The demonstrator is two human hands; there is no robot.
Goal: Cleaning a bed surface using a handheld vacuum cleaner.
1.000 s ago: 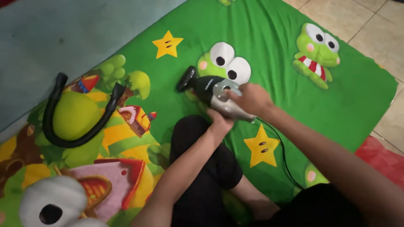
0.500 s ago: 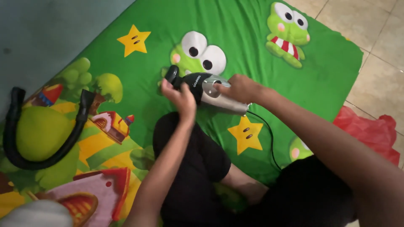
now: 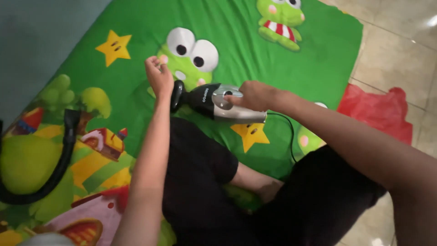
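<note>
- Right hand (image 3: 255, 94) clamped over the top of the vacuum (image 3: 214, 101), fingers wrapped on its silver rear body.
- Vacuum: handheld, black front, silver back; lies on the green mat (image 3: 255, 50) just above the person's knee, nozzle end pointing left.
- Left hand (image 3: 158, 75) raised just beside the black nozzle tip, fingers loosely curled, nothing visibly held; touching the tip or not: cannot tell.
- Black cord (image 3: 291, 136) runs from the vacuum's rear down across the mat, passes beside the yellow star (image 3: 249, 133).
- Person sits cross-legged on the mat in black shorts (image 3: 200, 182).
- Black hose (image 3: 54, 168) lies curved on the mat at far left, well apart from both hands.
- Mat print: frog faces, stars, houses.
- Red plastic bag (image 3: 378, 111) on the tile floor (image 3: 400, 50), at the mat's right edge.
- Grey surface (image 3: 32, 41) borders the mat at upper left.
</note>
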